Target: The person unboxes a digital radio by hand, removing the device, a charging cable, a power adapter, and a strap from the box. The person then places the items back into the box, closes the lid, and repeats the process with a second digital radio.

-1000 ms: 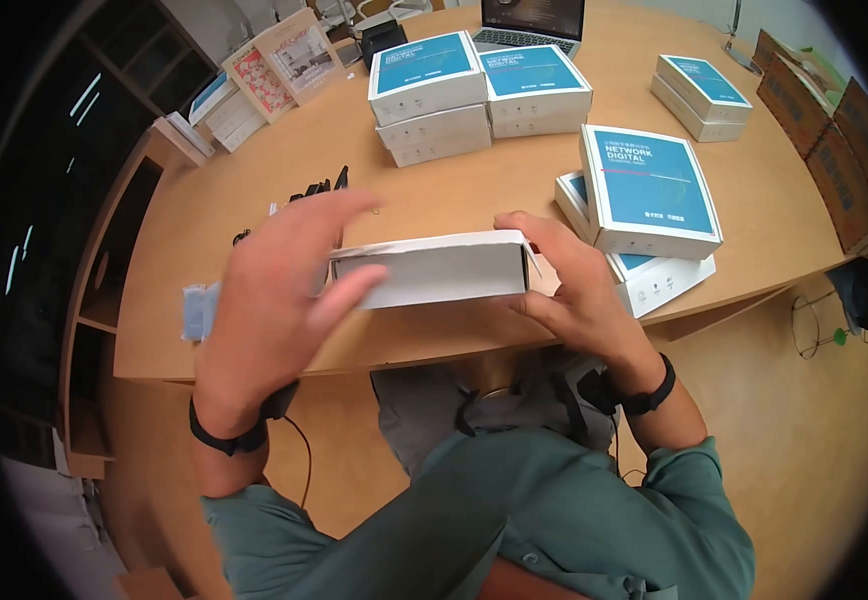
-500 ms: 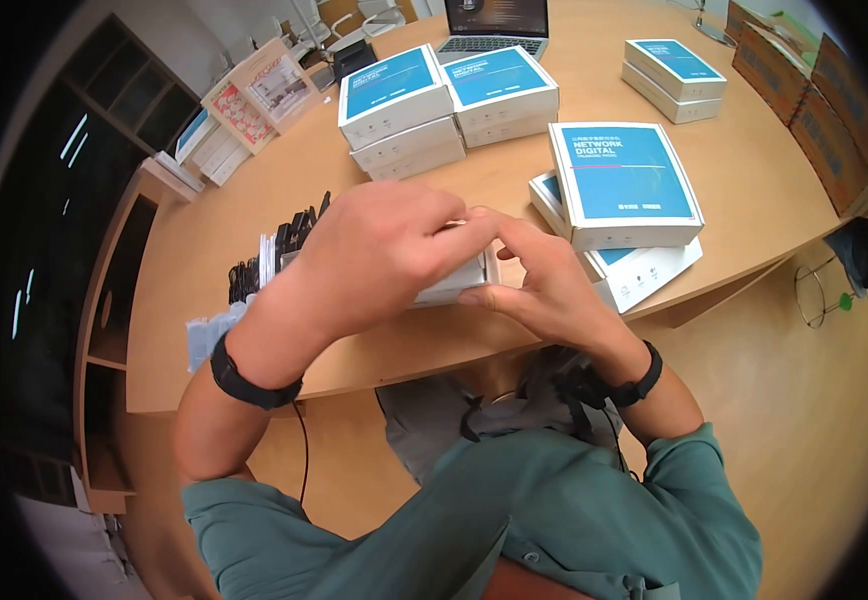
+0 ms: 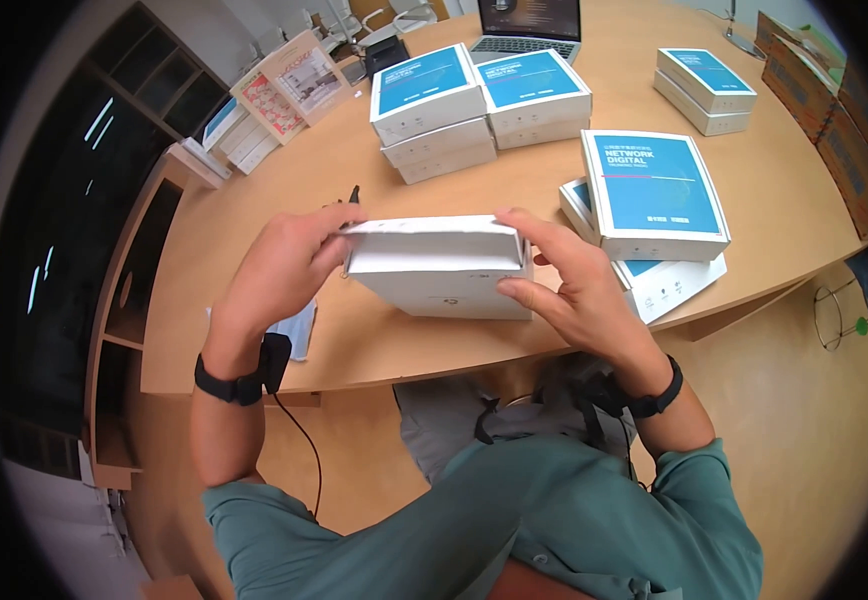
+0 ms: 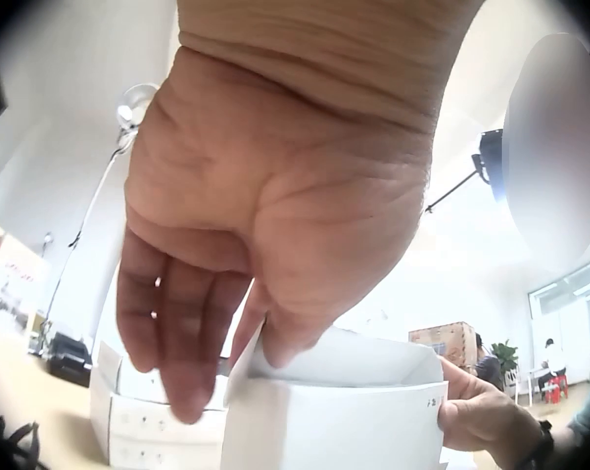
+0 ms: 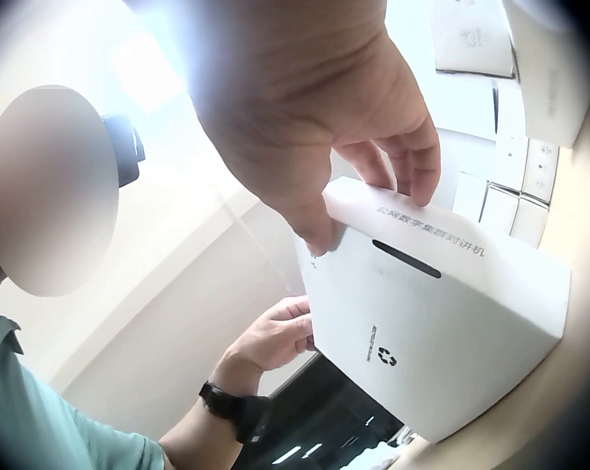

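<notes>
A white cardboard box (image 3: 444,297) stands on its edge near the table's front, its top end showing a gap under a raised lid edge. My left hand (image 3: 282,265) pinches the upper left corner; in the left wrist view the thumb reaches into the opening of the box (image 4: 334,421) and the fingers lie outside. At the upper right corner, my right hand (image 3: 586,290) grips the box between thumb and fingers. The right wrist view shows a dark slot and a recycling mark on the side of the box (image 5: 471,333).
Right of the hands, a blue-topped box (image 3: 654,190) lies on other boxes. More boxes (image 3: 434,150) are stacked behind, before a laptop (image 3: 524,45). Two small boxes (image 3: 704,90) sit far right. Clear plastic packets (image 3: 299,330) lie beside the left wrist.
My left hand came from the left, passed over the top of the box, and is now back at its upper left corner. More of the box's broad near face shows. My right hand kept its hold.
</notes>
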{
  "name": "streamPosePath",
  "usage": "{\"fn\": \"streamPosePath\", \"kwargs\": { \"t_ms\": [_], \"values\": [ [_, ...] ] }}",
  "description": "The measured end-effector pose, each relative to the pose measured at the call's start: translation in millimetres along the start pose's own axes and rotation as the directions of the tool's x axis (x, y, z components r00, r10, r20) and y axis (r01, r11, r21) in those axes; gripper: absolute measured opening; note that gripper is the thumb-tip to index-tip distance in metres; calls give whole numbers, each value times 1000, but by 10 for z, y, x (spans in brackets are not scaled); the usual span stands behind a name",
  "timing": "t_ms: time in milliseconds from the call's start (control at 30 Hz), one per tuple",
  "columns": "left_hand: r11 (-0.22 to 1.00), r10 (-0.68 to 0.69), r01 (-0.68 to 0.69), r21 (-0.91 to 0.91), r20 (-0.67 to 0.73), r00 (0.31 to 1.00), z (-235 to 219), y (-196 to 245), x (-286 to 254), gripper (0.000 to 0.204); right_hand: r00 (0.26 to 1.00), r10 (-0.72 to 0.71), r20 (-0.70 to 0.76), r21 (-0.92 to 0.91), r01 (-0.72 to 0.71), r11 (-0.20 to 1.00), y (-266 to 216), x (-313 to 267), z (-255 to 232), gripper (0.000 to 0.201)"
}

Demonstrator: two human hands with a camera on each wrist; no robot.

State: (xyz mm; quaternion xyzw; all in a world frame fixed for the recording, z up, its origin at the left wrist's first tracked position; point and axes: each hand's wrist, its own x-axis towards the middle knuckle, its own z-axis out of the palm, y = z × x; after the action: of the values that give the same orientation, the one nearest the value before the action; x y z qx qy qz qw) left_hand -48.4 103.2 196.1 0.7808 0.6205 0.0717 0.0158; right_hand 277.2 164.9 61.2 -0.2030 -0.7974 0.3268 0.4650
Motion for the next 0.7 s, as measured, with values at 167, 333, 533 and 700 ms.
{"fn": "streamPosePath", "kwargs": {
  "t_ms": [167,333,533,700],
  "values": [
    [946,-192,148,-288,-132,972,56,10,-32,25,1000,2,19,-58,-1,998,-130,55,9,84],
    [974,-138,113,-195,-122,983,-40,-7,117,23,995,71,64,-41,-69,997,-198,103,-33,91],
    [994,-30,9,-110,-191,981,28,-49,138,20,1000,9,13,-113,-7,994,-111,95,1,98],
    [993,74,-101,-68,-322,944,367,-235,-116,29,999,28,26,-104,-25,994,-168,105,-12,88]
  ]
}}
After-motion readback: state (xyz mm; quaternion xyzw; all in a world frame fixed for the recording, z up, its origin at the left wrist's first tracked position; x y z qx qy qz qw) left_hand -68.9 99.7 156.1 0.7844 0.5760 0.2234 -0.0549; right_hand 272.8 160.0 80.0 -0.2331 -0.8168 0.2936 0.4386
